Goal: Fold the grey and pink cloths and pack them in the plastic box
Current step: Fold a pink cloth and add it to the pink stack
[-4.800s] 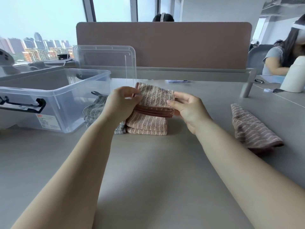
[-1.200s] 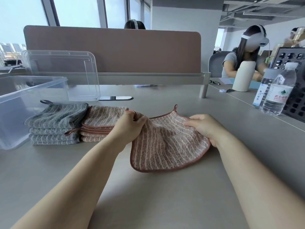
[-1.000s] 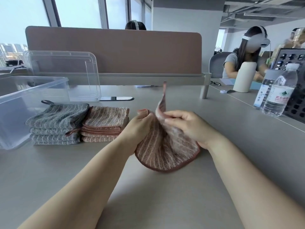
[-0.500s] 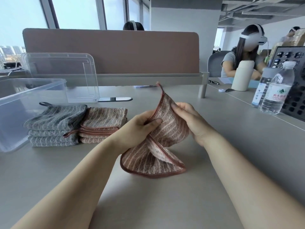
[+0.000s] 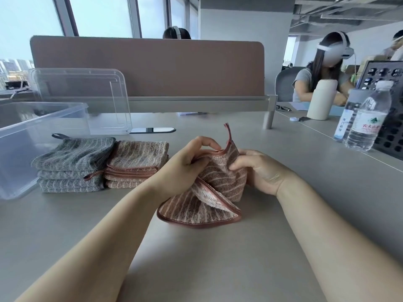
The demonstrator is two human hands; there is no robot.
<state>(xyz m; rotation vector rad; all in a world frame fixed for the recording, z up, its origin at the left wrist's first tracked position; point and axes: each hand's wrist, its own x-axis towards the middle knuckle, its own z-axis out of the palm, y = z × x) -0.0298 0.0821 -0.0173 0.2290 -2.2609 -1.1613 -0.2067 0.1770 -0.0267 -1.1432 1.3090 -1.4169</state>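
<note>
Head view, left hand (image 5: 187, 162), right hand (image 5: 255, 168) pinching pink cloth (image 5: 202, 203)

Grey stack (image 5: 72, 164) and pink stack (image 5: 137, 162) sit just beside the plastic box (image 5: 43, 127), blocking the low route left. Above them, open air over the rim. Bottles (image 5: 368, 118) crowd the right, and the divider (image 5: 148, 66) walls the back.

Head-worn view, forward and downward

One loose pink cloth (image 5: 209, 192). Two piles of folded cloths: one grey pile (image 5: 72, 164), one pink pile (image 5: 137, 162). One box (image 5: 43, 131), one lid (image 5: 82, 99). Two bottles: front bottle (image 5: 368, 120), back bottle (image 5: 348, 112). One white flask (image 5: 321, 99).
</note>
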